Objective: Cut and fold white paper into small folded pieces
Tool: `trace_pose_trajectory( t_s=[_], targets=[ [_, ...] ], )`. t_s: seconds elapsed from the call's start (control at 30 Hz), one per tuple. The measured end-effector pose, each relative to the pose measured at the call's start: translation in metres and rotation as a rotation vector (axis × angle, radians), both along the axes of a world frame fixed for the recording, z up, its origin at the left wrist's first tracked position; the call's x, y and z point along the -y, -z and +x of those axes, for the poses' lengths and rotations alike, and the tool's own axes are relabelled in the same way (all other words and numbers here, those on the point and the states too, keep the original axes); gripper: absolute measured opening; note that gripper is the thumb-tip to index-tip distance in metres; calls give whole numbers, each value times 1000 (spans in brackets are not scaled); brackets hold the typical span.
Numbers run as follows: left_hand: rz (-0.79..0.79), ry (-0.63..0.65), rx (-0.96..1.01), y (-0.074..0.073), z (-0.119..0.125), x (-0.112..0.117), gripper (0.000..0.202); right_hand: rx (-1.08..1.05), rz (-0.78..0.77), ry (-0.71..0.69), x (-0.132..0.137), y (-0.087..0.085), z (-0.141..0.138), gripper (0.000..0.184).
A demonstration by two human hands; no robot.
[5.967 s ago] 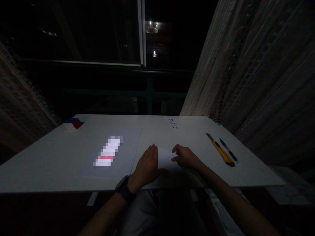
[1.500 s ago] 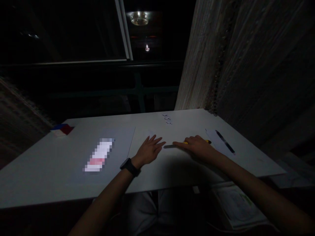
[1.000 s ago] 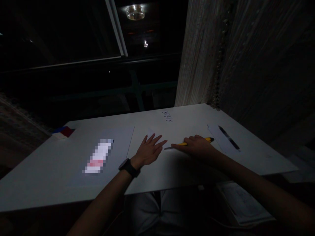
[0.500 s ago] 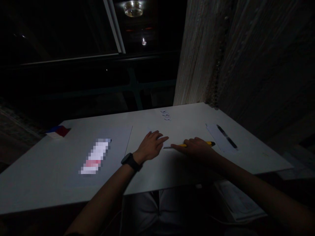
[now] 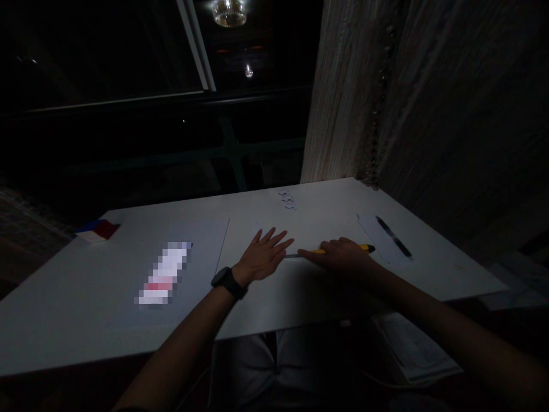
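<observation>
My left hand (image 5: pixel 263 257), with a dark watch (image 5: pixel 223 277) on its wrist, rests palm down on the white table (image 5: pixel 266 312), fingers stretched and spread. Whether paper lies under it is too dim to tell. To its right, my right hand (image 5: pixel 343 254) is wrapped round a yellow utility knife (image 5: pixel 319 251), the index finger stretched along it. The thin blade points left and its tip lies close to my left fingers. The black end of the handle sticks out behind my right hand.
A lit, blurred-out phone (image 5: pixel 165 274) lies on a large pale sheet (image 5: pixel 212 240) at left. Behind it sits a red, white and blue block (image 5: pixel 98 230). Small cut-out shapes (image 5: pixel 287 200) lie near the far edge. A black pen (image 5: pixel 394 236) rests on paper (image 5: pixel 373 234) at right.
The fingers of my left hand have spread wider and flattened on the table. The right hand keeps its grip on the knife in nearly the same place.
</observation>
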State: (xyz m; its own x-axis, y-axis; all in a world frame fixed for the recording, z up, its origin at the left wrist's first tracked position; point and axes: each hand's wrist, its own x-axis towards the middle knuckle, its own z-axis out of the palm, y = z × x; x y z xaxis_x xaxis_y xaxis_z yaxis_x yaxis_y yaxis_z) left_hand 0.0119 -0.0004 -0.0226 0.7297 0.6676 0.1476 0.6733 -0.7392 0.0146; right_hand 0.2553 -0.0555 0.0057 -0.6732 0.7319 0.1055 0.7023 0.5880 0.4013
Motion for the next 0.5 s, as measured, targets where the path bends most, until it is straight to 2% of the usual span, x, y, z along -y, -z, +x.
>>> trace_pose_trajectory(
  t_s=[0.5],
  targets=[
    [27, -6, -11, -1, 1, 1, 47, -8, -15, -9, 2, 0, 1, 56]
  ],
)
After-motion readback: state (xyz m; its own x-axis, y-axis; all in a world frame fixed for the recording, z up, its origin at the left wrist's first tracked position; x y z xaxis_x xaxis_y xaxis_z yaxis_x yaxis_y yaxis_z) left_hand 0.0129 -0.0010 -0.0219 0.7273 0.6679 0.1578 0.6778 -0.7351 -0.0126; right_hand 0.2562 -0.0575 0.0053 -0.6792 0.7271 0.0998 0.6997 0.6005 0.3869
